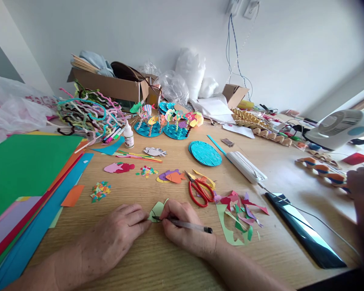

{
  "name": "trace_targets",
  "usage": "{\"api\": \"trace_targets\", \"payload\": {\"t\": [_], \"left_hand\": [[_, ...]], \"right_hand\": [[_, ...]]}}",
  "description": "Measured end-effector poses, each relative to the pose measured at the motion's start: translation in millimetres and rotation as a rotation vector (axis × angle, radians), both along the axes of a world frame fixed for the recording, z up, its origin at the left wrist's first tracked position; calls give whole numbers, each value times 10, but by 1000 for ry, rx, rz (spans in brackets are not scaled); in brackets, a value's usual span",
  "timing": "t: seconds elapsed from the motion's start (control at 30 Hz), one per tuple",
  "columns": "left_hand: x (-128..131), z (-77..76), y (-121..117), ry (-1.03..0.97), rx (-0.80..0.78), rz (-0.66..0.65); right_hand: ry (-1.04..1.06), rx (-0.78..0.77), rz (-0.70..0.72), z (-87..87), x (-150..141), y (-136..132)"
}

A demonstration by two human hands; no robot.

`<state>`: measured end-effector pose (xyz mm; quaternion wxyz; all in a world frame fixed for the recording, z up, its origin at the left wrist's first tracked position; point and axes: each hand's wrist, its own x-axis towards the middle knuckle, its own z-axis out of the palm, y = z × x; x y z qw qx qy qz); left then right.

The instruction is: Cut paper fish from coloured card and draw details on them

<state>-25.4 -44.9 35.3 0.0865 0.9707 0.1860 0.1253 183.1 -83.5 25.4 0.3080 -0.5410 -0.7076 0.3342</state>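
Observation:
My right hand [185, 228] is closed around a pen [191, 224] with a clear barrel and black cap end, its tip on a small light green paper fish shape [157, 210]. Dark drawn lines show on that paper; the fingers hide part of it. My left hand [118, 230] lies on the table, fingers stretched out, fingertips touching the paper's left edge. Just beyond are red-handled scissors [200, 192], orange and purple paper fish [173, 176], pink and red paper fish [119, 167], and a pile of small paper dots [147, 171].
Coloured paper sheets [33, 169] are stacked at left, with paper bits [100, 190] nearby. Paper scraps [236, 214], a dark glossy phone-like slab [306, 230] and a white power strip [245, 166] lie right. Farther back are a glue bottle [128, 136], blue discs [205, 153] and pipe cleaners [87, 113].

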Motion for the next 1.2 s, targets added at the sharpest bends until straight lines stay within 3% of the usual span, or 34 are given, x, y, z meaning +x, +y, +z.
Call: {"api": "trace_targets", "payload": {"t": [1.2], "left_hand": [[22, 38, -5, 63, 53, -4]], "right_hand": [[32, 26, -28, -31, -8, -10]]}}
